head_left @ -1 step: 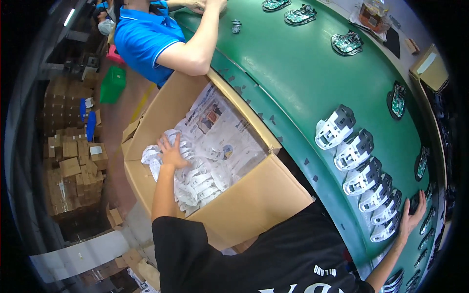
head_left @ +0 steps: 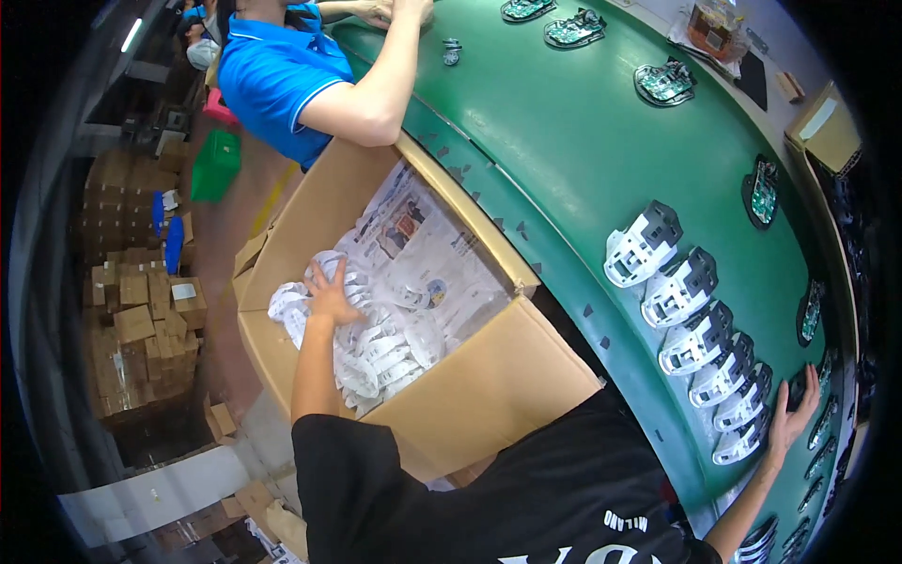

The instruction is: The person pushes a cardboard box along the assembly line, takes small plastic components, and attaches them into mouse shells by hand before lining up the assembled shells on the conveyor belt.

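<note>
My left hand (head_left: 331,299) reaches into a large cardboard box (head_left: 489,385) with its fingers spread. It rests on a heap of white pieces (head_left: 381,352) that look wrapped in clear film. A printed sheet like newspaper (head_left: 406,224) lies in the box beside them. Over the green table's right side, my right hand (head_left: 795,418) has thumb and fingers about a small black part (head_left: 798,387), whose kind I cannot make out. To the left of that hand runs a slanting row of several white-and-black plastic shells (head_left: 691,287).
On the green table (head_left: 554,122), several circuit-board assemblies (head_left: 665,83) lie along the far and right edges. A co-worker in a blue shirt (head_left: 282,80) leans on the table beyond the box. Stacked cartons (head_left: 141,324) and a green bin (head_left: 216,164) stand on the left.
</note>
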`<state>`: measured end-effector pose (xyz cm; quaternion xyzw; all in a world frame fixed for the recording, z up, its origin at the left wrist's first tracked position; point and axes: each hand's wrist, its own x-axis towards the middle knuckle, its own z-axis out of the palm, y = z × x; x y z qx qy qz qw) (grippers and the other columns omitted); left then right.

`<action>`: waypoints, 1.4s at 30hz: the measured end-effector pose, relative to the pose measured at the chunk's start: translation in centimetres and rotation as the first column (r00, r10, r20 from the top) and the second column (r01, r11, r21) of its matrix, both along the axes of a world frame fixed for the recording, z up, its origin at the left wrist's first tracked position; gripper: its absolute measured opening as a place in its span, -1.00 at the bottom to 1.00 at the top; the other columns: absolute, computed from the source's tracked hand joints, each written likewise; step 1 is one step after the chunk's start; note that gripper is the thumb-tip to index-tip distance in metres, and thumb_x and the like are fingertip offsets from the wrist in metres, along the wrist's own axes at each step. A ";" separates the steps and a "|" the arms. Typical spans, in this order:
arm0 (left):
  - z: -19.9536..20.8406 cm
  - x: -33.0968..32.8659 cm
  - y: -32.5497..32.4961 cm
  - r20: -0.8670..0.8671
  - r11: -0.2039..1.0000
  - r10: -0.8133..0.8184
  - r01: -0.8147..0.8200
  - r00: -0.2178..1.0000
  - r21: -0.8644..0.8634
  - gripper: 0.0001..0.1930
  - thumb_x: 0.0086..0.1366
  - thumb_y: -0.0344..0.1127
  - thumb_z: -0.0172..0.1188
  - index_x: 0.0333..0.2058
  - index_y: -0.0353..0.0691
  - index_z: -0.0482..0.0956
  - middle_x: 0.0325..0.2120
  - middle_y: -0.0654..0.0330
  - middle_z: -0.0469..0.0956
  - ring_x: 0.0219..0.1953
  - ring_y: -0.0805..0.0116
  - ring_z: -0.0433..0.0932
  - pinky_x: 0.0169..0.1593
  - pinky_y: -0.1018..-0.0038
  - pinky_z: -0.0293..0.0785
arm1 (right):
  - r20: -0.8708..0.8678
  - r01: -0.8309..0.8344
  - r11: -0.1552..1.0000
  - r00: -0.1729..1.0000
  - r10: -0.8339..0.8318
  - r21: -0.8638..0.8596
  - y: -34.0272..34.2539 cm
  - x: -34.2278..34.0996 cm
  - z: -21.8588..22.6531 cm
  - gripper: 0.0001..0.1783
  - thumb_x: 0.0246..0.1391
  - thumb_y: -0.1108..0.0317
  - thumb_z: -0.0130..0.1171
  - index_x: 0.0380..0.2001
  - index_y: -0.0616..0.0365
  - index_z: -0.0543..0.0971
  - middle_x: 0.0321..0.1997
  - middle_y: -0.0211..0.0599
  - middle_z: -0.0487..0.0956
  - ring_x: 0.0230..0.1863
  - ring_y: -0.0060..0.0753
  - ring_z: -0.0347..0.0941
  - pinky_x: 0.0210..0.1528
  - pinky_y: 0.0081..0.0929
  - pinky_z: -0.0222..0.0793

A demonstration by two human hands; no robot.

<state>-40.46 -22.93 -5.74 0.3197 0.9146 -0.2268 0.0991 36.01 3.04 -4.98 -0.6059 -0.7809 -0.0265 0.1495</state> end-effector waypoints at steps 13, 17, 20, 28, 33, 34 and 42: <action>1.1 3.1 -3.2 -0.166 0.845 -0.038 0.121 0.985 0.521 0.07 -0.44 -0.29 0.45 0.21 0.10 0.19 0.26 -0.22 -0.10 0.28 -0.24 0.04 0.26 0.05 0.15 | -0.087 0.019 1.000 0.996 -0.020 -0.003 -0.3 -0.5 -0.1 -0.50 0.15 0.30 0.12 0.15 0.18 0.39 0.25 -0.13 0.35 0.29 -0.13 0.21 0.34 -0.26 0.01; 3.8 4.1 -3.5 -0.207 0.650 0.054 0.123 0.977 0.750 0.06 -0.38 -0.33 0.46 0.22 0.06 0.15 0.25 -0.23 -0.11 0.29 -0.25 0.00 0.29 0.04 0.11 | -0.061 0.000 1.000 0.998 0.001 0.031 -0.2 0.7 -0.5 -0.50 0.13 0.31 0.13 0.15 0.17 0.39 0.25 -0.13 0.35 0.29 -0.12 0.21 0.34 -0.26 0.02; 5.8 6.0 -2.6 -0.306 0.501 0.083 0.226 0.948 0.836 0.09 -0.39 -0.30 0.48 0.24 -0.03 0.12 0.23 -0.18 -0.07 0.30 -0.18 0.00 0.29 0.01 0.09 | -0.096 -0.025 0.999 0.995 0.029 0.043 -0.5 0.4 -0.1 -0.48 0.10 0.33 0.14 0.15 0.17 0.39 0.25 -0.13 0.35 0.29 -0.11 0.20 0.35 -0.26 0.01; 13.1 14.0 4.4 -0.363 0.206 -0.231 0.410 0.903 0.888 0.15 -0.35 -0.29 0.50 0.26 -0.22 0.01 0.24 -0.12 -0.07 0.32 -0.10 -0.03 0.33 0.09 -0.05 | -0.157 0.013 1.000 0.988 -0.015 -0.018 -0.7 -1.2 1.0 -0.46 0.03 0.35 0.15 0.13 0.17 0.40 0.24 -0.11 0.36 0.29 -0.07 0.21 0.35 -0.24 0.02; 15.5 15.8 11.5 -0.376 0.037 -0.486 0.449 0.789 0.893 0.16 -0.31 -0.21 0.54 0.27 -0.21 -0.01 0.25 -0.21 -0.11 0.34 -0.07 -0.06 0.32 0.12 -0.02 | -0.185 0.021 1.000 0.983 -0.022 -0.011 -0.7 -2.0 1.4 -0.48 -0.02 0.38 0.16 0.08 0.18 0.43 0.22 -0.11 0.38 0.28 -0.05 0.23 0.34 -0.23 0.05; 15.7 16.3 13.0 -0.342 -0.004 -0.548 0.407 0.763 0.913 0.16 -0.31 -0.20 0.54 0.27 -0.21 -0.01 0.24 -0.23 -0.11 0.34 -0.07 -0.06 0.32 0.13 -0.01 | -0.179 0.028 0.999 0.983 -0.032 -0.021 -0.8 -2.2 1.6 -0.48 -0.03 0.38 0.16 0.07 0.18 0.44 0.22 -0.11 0.38 0.28 -0.05 0.23 0.33 -0.22 0.05; 14.0 18.8 26.3 -0.094 0.240 -0.689 0.348 0.719 0.906 -0.02 -0.33 -0.31 0.37 0.18 -0.15 0.13 0.16 -0.31 0.01 0.24 -0.32 0.03 0.23 0.06 0.15 | -0.208 0.050 0.999 0.977 -0.050 -0.002 -1.0 -2.3 1.7 -0.49 -0.09 0.36 0.20 0.01 0.20 0.46 0.20 -0.10 0.39 0.25 -0.01 0.25 0.31 -0.19 0.09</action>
